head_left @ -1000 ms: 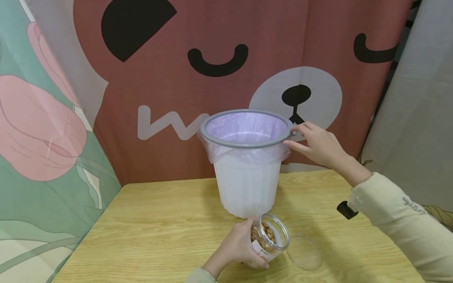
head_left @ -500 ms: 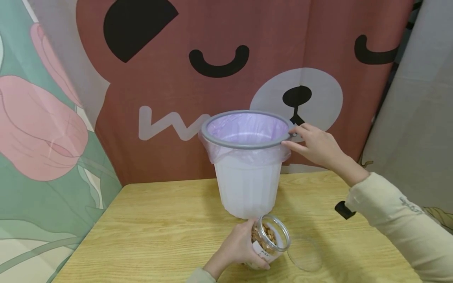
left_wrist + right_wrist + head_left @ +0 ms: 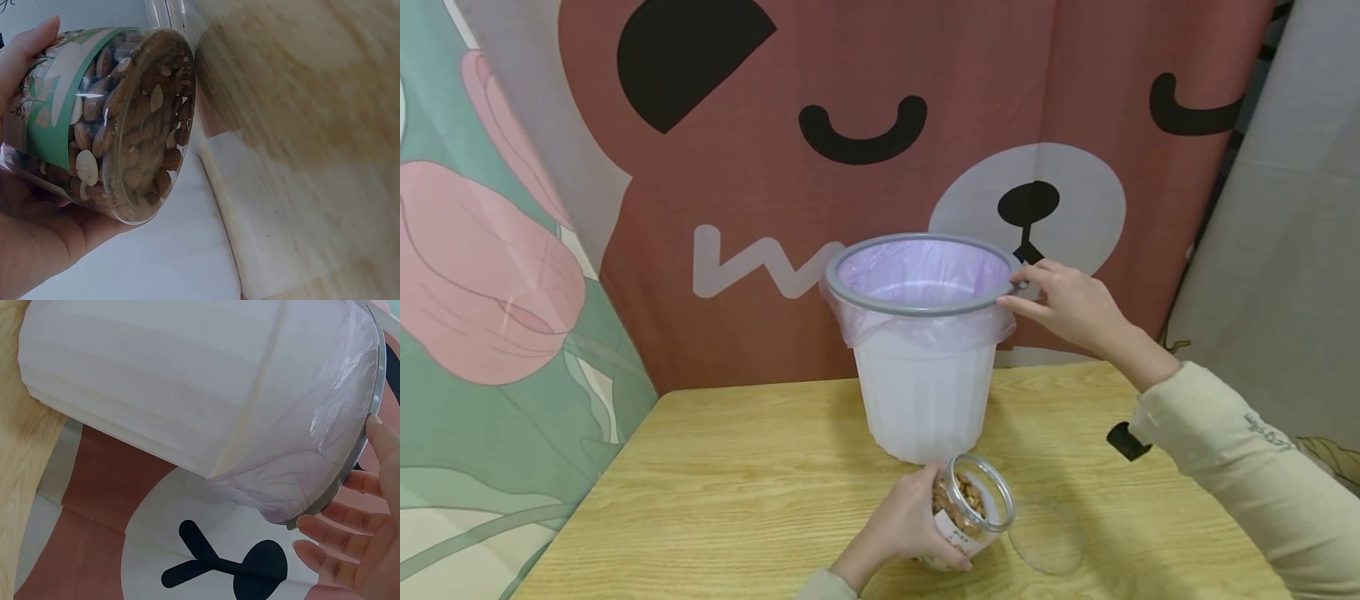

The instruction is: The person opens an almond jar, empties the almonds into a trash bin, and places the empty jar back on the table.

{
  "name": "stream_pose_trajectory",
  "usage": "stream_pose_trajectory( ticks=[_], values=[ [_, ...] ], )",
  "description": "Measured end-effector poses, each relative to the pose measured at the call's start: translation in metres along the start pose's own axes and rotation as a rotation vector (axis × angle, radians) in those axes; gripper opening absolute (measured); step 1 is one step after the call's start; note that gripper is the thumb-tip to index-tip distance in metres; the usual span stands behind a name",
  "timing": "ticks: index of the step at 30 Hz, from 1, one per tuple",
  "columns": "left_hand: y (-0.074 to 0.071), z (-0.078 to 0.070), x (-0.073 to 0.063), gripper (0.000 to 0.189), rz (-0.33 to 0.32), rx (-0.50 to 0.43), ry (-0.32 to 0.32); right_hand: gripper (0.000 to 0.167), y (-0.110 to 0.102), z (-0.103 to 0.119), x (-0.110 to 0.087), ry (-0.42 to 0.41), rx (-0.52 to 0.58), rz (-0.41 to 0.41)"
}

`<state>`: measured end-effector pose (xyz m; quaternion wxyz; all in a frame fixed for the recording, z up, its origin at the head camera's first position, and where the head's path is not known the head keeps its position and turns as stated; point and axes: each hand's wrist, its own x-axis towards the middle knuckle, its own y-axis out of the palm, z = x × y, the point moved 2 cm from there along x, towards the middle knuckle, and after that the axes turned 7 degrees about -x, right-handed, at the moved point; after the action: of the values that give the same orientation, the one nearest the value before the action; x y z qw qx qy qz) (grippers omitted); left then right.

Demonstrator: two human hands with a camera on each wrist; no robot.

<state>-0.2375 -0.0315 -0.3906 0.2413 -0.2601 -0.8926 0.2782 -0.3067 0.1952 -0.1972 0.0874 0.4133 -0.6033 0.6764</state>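
A clear plastic jar of almonds (image 3: 962,504) is tilted with its uncapped mouth toward the right. My left hand (image 3: 910,521) grips it around the side, low at the table's front. In the left wrist view, the jar's bottom (image 3: 150,125) faces the camera, full of almonds, and a green label wraps its side. Beyond the jar stands a white trash can (image 3: 925,392) with a purple liner bag (image 3: 337,394) folded over its edge under a grey ring (image 3: 917,310). My right hand (image 3: 1075,308) pinches that ring on its right side, thumb in front.
A clear round lid (image 3: 1047,537) lies on the wooden table (image 3: 722,483) right of the jar. A black object (image 3: 1127,442) shows beside the right sleeve. A curtain with a bear face (image 3: 760,175) hangs close behind the trash can.
The right hand has shifted very slightly at the ring, its thumb a little further left. The jar, the trash can and the left hand look the same.
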Motion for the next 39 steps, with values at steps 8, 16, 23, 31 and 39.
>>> stream_pose_trajectory(
  ticks=[8, 16, 23, 31, 39],
  values=[
    [-0.001, 0.0, 0.0, 0.091, -0.014, -0.002, -0.007, 0.032, -0.001, 0.0, 0.0, 0.008, -0.001, 0.013],
    [-0.004, -0.002, 0.0, 0.09, -0.046, 0.006, -0.036, 0.03, -0.001, -0.001, 0.0, -0.013, 0.005, -0.018],
    [-0.008, -0.005, 0.0, 0.089, -0.064, 0.023, -0.035, 0.031, 0.001, -0.001, 0.0, -0.013, 0.013, -0.021],
    [-0.011, -0.008, 0.003, 0.089, -0.069, 0.036, -0.024, 0.031, 0.001, -0.001, 0.0, -0.012, 0.017, -0.023],
    [-0.015, -0.013, 0.005, 0.09, -0.082, 0.067, -0.016, 0.029, 0.0, 0.0, -0.001, -0.016, 0.016, -0.038]
  ],
)
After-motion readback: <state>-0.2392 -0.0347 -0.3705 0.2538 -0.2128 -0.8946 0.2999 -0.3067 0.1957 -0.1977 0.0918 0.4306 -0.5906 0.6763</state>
